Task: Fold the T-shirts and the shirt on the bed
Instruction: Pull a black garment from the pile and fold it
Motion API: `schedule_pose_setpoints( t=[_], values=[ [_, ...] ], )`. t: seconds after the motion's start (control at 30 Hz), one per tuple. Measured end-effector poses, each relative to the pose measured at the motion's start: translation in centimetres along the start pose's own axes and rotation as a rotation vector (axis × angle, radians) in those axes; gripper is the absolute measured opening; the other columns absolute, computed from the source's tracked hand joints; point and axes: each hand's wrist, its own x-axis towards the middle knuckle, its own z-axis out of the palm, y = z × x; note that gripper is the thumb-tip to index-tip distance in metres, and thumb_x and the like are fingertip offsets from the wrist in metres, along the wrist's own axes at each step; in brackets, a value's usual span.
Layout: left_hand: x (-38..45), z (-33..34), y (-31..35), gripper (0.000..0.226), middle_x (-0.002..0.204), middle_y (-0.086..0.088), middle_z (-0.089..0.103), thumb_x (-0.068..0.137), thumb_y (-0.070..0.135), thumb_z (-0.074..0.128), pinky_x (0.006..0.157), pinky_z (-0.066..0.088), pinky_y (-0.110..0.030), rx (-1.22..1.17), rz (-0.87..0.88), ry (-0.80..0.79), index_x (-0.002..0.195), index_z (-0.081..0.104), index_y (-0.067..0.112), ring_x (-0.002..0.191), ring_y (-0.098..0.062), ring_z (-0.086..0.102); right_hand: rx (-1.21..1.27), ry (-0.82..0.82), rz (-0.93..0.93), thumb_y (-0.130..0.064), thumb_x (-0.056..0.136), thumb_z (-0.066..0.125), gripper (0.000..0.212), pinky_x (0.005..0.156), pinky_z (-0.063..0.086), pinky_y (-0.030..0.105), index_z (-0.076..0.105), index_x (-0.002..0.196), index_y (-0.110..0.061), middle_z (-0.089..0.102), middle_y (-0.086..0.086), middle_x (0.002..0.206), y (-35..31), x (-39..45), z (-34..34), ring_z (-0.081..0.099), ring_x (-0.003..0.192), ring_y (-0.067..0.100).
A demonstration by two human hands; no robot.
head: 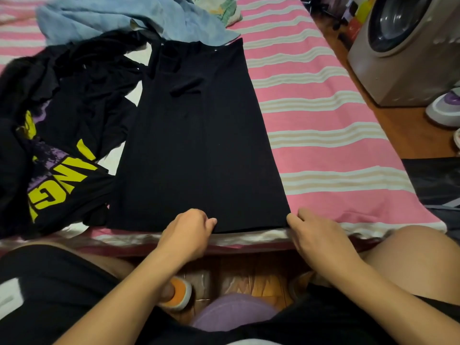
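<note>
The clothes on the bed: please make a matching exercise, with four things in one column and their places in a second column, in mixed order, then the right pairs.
Things:
1. plain black T-shirt
2. printed black T-shirt
3. light blue shirt
4. washing machine

Places:
A. on the floor, right of the bed
B. crumpled at the far end of the bed
C. flat in the middle, near hem gripped by both hands
D. crumpled at the left

Pairs: 1-C, 2-D, 3-B, 4-A

A bed [323, 125] covered in a pink-and-white striped sheet was seen. On it a black T-shirt [199, 145] was laid flat, a printed black T-shirt [62, 170] crumpled beside it, a blue shirt [112, 16] heaped beyond.
</note>
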Motion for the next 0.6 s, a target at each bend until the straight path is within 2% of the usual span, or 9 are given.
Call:
schedule_pose_setpoints(
  t=[0.07, 0.13, 0.23, 0.3, 0.33, 0.4, 0.47, 0.53, 0.6],
  values=[
    [0.6, 0.1, 0.2, 0.039, 0.088, -0.006, 0.070, 0.102, 0.052, 0.048, 0.078, 0.056, -0.039, 0.116, -0.001, -0.008, 0.088, 0.063, 0.019, 0.084, -0.030, 0.067, -0.109, -0.130, -0.058, -0.014, 0.088, 0.063, 0.018, 0.046, 0.034, 0.035, 0.047, 0.090, -0.020, 0.039, -0.002, 0.074, -0.3, 1.1, -1.0, 0.048, 0.057, 0.025],
    [1.2, -1.0, 0.8, 0.041, 0.095, -0.006, 0.069, 0.101, 0.054, 0.048, 0.076, 0.053, -0.037, 0.240, 0.026, -0.098, 0.086, 0.061, 0.018, 0.085, -0.028, 0.065, -0.154, -0.329, -0.154, -0.009, 0.090, 0.054, 0.013, 0.059, 0.038, 0.036, 0.053, 0.100, -0.017, 0.044, 0.001, 0.082, -0.6, 3.2, -3.3, 0.055, 0.073, 0.030],
    [3.7, -6.0, 1.8, 0.051, 0.071, -0.003, 0.072, 0.100, 0.057, 0.050, 0.062, 0.054, -0.033, 0.261, 0.057, -0.431, 0.078, 0.065, 0.013, 0.059, -0.019, 0.066, -0.157, -0.680, -0.228, -0.015, 0.094, 0.053, 0.010, 0.052, 0.038, 0.031, 0.058, 0.085, -0.015, 0.054, 0.002, 0.076, -0.5, 8.3, -8.4, 0.052, 0.065, 0.024],
    [6.8, -10.2, 2.5, 0.049, 0.064, -0.001, 0.071, 0.101, 0.053, 0.050, 0.054, 0.051, -0.027, 0.139, 0.063, -0.448, 0.085, 0.067, 0.010, 0.051, -0.017, 0.067, -0.012, -0.753, -0.192, -0.025, 0.098, 0.056, 0.020, 0.049, 0.040, 0.025, 0.063, 0.083, -0.014, 0.065, 0.003, 0.074, 0.3, 13.2, -11.2, 0.053, 0.057, 0.018],
    [8.9, -12.1, 2.7, 0.044, 0.067, -0.002, 0.073, 0.102, 0.049, 0.051, 0.051, 0.050, -0.025, 0.069, 0.089, -0.350, 0.090, 0.067, 0.009, 0.052, -0.017, 0.068, 0.083, -0.680, -0.164, -0.028, 0.099, 0.056, 0.021, 0.052, 0.042, 0.025, 0.063, 0.083, -0.015, 0.065, 0.000, 0.073, 0.8, 16.1, -12.2, 0.055, 0.056, 0.016],
    [13.9, -15.3, 2.8, 0.034, 0.074, -0.004, 0.075, 0.101, 0.042, 0.053, 0.054, 0.055, -0.029, -0.075, 0.128, -0.067, 0.094, 0.066, 0.011, 0.057, -0.019, 0.071, 0.202, -0.373, -0.121, -0.026, 0.100, 0.055, 0.020, 0.059, 0.042, 0.028, 0.062, 0.083, -0.019, 0.058, -0.007, 0.069, 2.0, 22.1, -13.4, 0.056, 0.064, 0.015],
    [19.5, -17.6, 2.1, 0.029, 0.079, -0.006, 0.074, 0.097, 0.042, 0.054, 0.069, 0.062, -0.038, -0.190, 0.113, 0.173, 0.092, 0.065, 0.016, 0.069, -0.025, 0.073, 0.243, -0.139, -0.049, -0.022, 0.099, 0.053, 0.015, 0.068, 0.040, 0.030, 0.066, 0.091, -0.018, 0.059, -0.005, 0.075, 3.3, 27.7, -12.9, 0.058, 0.078, 0.022],
    [25.0, -19.3, 1.3, 0.032, 0.088, -0.006, 0.072, 0.094, 0.046, 0.052, 0.077, 0.058, -0.039, -0.226, 0.051, 0.305, 0.093, 0.061, 0.016, 0.080, -0.029, 0.070, 0.263, -0.074, 0.017, -0.018, 0.096, 0.053, 0.015, 0.074, 0.043, 0.032, 0.068, 0.098, -0.017, 0.066, 0.005, 0.095, 4.3, 33.1, -11.3, 0.060, 0.092, 0.028],
    [30.2, -20.5, 0.8, 0.037, 0.103, -0.009, 0.066, 0.097, 0.046, 0.048, 0.080, 0.049, -0.039, -0.161, -0.009, 0.421, 0.105, 0.059, 0.012, 0.098, -0.035, 0.065, 0.260, -0.049, 0.014, -0.013, 0.091, 0.051, 0.014, 0.075, 0.044, 0.033, 0.064, 0.096, -0.017, 0.066, 0.010, 0.106, 5.0, 38.4, -9.6, 0.062, 0.100, 0.033]
  ],
)
